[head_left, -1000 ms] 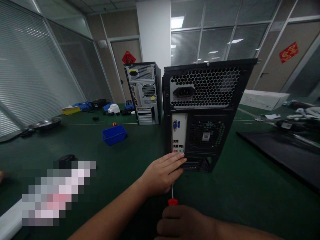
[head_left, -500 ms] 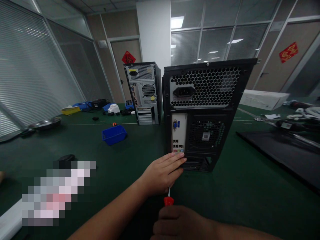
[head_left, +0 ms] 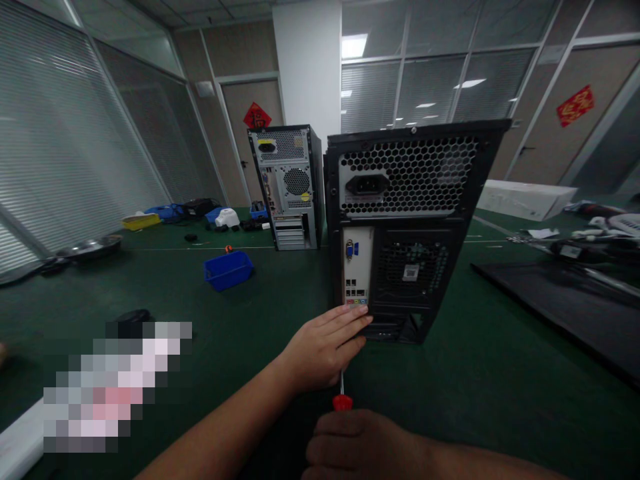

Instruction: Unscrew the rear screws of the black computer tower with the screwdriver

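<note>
A black computer tower (head_left: 453, 267) stands in front of me with its back panel facing me. My left hand (head_left: 325, 343) lies at the lower left of that panel, its fingers stretched out beside the coloured audio ports. Its thumb is hidden. Below it, my right hand (head_left: 357, 443) is wrapped round a screwdriver (head_left: 343, 402) with a red handle. The metal shaft points upward and passes behind my left hand, which hides the tip and whatever it meets.
Behind to the left stands a second computer tower (head_left: 290, 193). A blue bin (head_left: 229, 270) sits left of centre. On the right lie a black panel (head_left: 545, 300) and a long white box (head_left: 530, 199). A metal bowl (head_left: 93, 248) and yellow tray (head_left: 141, 221) are at the far left.
The screwdriver's red handle and shaft have shifted slightly to the right, with my right hand still round it. My left hand has stayed in place against the tower.
</note>
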Tool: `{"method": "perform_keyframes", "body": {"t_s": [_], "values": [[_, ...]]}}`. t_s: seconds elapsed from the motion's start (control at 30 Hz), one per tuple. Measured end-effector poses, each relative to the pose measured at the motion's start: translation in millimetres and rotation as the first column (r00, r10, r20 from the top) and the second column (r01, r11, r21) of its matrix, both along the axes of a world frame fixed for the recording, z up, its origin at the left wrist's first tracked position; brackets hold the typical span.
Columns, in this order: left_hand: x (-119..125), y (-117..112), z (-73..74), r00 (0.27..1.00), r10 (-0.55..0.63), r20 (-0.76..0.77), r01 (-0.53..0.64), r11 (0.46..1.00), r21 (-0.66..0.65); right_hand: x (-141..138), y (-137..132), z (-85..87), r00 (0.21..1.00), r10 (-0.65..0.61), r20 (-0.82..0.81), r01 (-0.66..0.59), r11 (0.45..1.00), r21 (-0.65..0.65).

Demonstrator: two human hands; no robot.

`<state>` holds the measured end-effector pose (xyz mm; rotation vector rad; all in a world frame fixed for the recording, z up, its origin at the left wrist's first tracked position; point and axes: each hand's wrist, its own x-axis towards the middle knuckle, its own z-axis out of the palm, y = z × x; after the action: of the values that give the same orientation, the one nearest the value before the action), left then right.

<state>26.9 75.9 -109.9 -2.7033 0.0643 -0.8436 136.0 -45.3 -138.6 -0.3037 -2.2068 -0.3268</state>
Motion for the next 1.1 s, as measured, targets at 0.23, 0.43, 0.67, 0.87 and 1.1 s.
{"method": "perform_keyframes", "body": {"t_s": [0.23,0.43,0.67,0.87,1.1], "values": [[0.6,1.7,-5.0,1.0,0.01,-0.012,-0.011,1.0,-0.01,4.1,0.0,-30.6,0.939,-0.072,0.337,0.115,0.987,-0.111],[1.1,0.7,-0.7,1.0,-0.005,0.028,0.005,1.0,0.002,-2.3,4.3,-13.7,0.998,-0.014,0.069,0.018,0.998,-0.061],[2.8,-0.3,-0.6,0.999,0.005,0.04,-0.005,1.0,0.006,-0.9,-1.1,4.2,0.999,-0.038,0.002,0.038,0.999,0.012],[0.8,1.0,-2.3,1.0,0.006,0.008,-0.006,1.0,0.002,5.4,-6.7,1.4,0.992,-0.105,0.065,0.105,0.994,0.0],[0.8,0.2,-1.2,1.0,0.0,0.012,0.0,1.0,0.005,3.5,-6.3,8.1,0.991,-0.13,0.021,0.13,0.991,0.013]]}}
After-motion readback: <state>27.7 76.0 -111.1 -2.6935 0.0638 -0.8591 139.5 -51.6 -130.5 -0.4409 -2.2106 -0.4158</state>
